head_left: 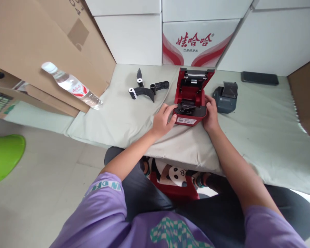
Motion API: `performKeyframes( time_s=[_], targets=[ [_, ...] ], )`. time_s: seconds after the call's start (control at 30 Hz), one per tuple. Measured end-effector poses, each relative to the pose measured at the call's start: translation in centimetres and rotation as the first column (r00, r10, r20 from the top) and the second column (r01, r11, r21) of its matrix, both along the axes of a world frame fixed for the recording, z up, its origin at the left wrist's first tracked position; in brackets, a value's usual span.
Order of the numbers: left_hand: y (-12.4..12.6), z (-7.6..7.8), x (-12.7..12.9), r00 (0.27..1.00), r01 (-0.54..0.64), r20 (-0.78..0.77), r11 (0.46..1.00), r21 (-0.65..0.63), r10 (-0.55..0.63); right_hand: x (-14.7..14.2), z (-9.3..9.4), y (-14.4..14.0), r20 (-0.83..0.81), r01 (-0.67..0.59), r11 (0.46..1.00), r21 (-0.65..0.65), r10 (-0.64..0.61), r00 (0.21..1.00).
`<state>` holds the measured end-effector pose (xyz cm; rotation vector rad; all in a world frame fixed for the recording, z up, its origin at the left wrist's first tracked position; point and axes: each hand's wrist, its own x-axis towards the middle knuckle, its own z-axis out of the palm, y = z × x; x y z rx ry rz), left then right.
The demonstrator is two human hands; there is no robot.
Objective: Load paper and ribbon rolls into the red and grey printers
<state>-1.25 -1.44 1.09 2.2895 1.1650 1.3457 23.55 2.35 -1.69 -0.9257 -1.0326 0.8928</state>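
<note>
Currently, the scene reads as follows:

- A small red plastic label printer (190, 103) stands on the pale grey-green cloth-covered table (260, 137), near its front edge and directly ahead of the seated person. Its hinged lid is raised and tilted back, exposing the paper bay, in which a dark roll or liner appears to lie.
- The left hand (162, 121) rests against the printer's left front corner. Its fingers (167, 112) are curled loosely, with the tips touching the casing beside the white barcode sticker (186, 120). It presses on the casing; no enclosing grip is visible.
- The right hand (210, 115) is cupped around the printer's right side, fingers bent over the top edge toward the open bay. It steadies the body; whether anything small sits under the fingertips cannot be told.
- The printer lies between the two hands, its long axis running away from the person, hinge at the far end. The open bay faces upward, just beyond both sets of fingertips; the right hand is slightly nearer to it.
- Nearby: a second, dark grey-blue printer (225, 98) just right of the red unit; several small paper rolls with black curled liner strips (144, 90) to the left; a clear plastic water bottle (71, 86) on its side; a flat black phone-like slab (259, 78) at the rear; white cartons (198, 41) behind.
</note>
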Motion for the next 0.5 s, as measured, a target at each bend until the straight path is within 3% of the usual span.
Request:
performKeyframes(
  time_s=[0.17, 0.27, 0.37, 0.43, 0.5],
  targets=[
    [0.0, -0.1, 0.1, 0.999, 0.035, 0.036, 0.999, 0.011, -0.036, -0.2, -0.6, 0.1, 0.003, 0.024, 1.000, 0.009, -0.024, 1.000],
    [0.1, -0.3, 0.3, 0.999, 0.040, 0.023, 0.999, 0.012, -0.040, -0.3, 0.7, -0.8, 0.057, 0.115, 0.991, 0.062, -0.119, 0.991],
    [0.4, -0.6, 0.6, 0.998, 0.046, 0.036, 0.999, 0.020, -0.046, 0.0, 4.6, -1.8, 0.284, 0.199, 0.966, 0.168, -0.241, 0.928],
    [0.7, -0.9, 0.7, 0.998, 0.052, 0.032, 0.999, 0.018, -0.052, 0.0, 8.2, -1.7, 0.538, 0.099, 0.987, 0.125, -0.151, 0.829],
    [1.0, -1.2, 0.7, 0.998, 0.058, 0.014, 0.998, 0.016, -0.059, -0.3, 11.4, -0.5, 0.764, -0.065, 0.998, -0.028, 0.063, 0.642]
  ],
)
